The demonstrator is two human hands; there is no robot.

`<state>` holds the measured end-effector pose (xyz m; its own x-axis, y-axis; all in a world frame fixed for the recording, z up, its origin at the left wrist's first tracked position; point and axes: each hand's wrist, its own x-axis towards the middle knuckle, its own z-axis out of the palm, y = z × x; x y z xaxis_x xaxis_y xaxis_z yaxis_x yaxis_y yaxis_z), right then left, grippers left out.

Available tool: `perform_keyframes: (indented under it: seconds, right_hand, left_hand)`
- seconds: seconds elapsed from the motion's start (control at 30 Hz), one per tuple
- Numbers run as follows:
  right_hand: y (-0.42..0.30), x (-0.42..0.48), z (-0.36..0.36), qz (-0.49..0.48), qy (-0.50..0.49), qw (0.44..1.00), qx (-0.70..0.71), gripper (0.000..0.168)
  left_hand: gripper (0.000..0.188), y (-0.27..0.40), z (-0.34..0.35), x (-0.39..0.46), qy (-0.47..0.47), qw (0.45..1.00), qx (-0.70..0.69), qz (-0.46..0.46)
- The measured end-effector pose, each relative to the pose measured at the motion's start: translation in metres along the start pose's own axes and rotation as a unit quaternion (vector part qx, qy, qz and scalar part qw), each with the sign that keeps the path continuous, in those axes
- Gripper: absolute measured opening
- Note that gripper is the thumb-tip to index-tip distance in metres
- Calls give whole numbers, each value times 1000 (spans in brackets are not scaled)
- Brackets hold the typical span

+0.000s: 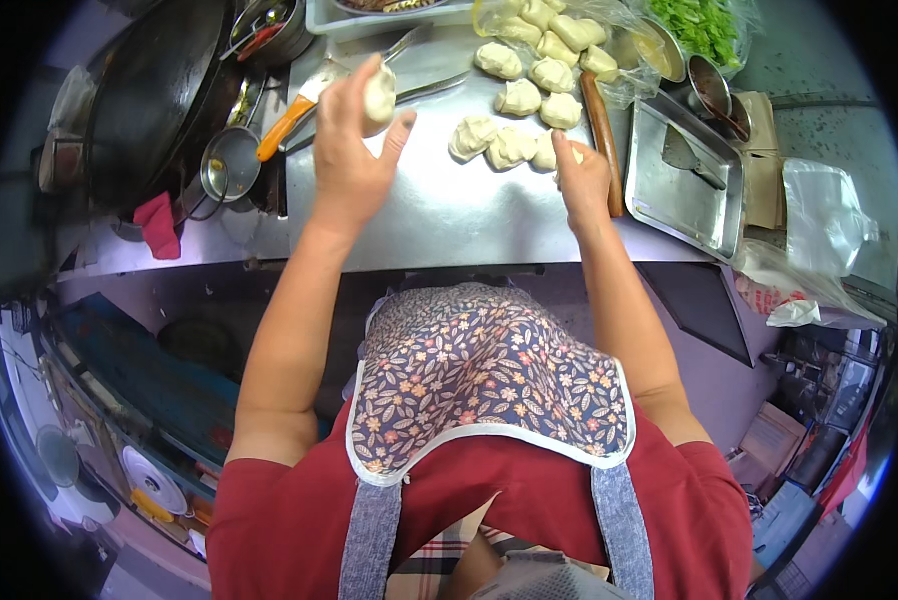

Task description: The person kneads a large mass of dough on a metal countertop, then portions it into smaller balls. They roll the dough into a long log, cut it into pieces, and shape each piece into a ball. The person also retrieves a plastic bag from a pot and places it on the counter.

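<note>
My left hand [349, 169] is raised over the left part of the steel counter [434, 225], holding a pale lump of dough [380, 96] between thumb and fingers. On the right, my right hand [587, 184] has its fingers curled around the end dough lump [544, 152] of a short row. Beside that lump sit two others, a middle one [510, 148] and a left one [473, 138]. Several more lumps [518, 97] lie behind the row. A wooden rolling pin [602, 142] rests just right of my right hand, partly behind it.
An orange-handled tool [287, 127] and a long metal blade [434, 86] lie behind my left hand. Further left are a ladle [230, 161] and a large dark wok [160, 97]. A metal tray [689, 217] holding a scraper [690, 157] stands right. A plastic bag [629, 82] partly covers more dough.
</note>
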<state>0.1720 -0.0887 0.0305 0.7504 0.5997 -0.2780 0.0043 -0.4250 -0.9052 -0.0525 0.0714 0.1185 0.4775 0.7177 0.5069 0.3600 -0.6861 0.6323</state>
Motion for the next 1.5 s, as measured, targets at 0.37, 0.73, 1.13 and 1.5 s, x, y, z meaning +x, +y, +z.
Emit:
perform_keyframes:
  seconds: [0.37, 0.73, 1.13, 1.5]
  right_hand:
    - [30, -39, -51, 58, -71, 995, 39, 60]
    - [66, -42, -81, 66, -104, 990, 70, 43]
    - [50, -17, -73, 65, -140, 984, 87, 41]
    - [45, -22, -63, 54, -159, 984, 62, 41]
  left_hand:
    - [38, -11, 134, 1, -215, 976, 21, 35]
    - [51, -39, 221, 47, -378, 889, -69, -249]
    - [30, 20, 150, 26, -134, 511, -683, -505]
    - [51, -16, 138, 39, -161, 897, -218, -348]
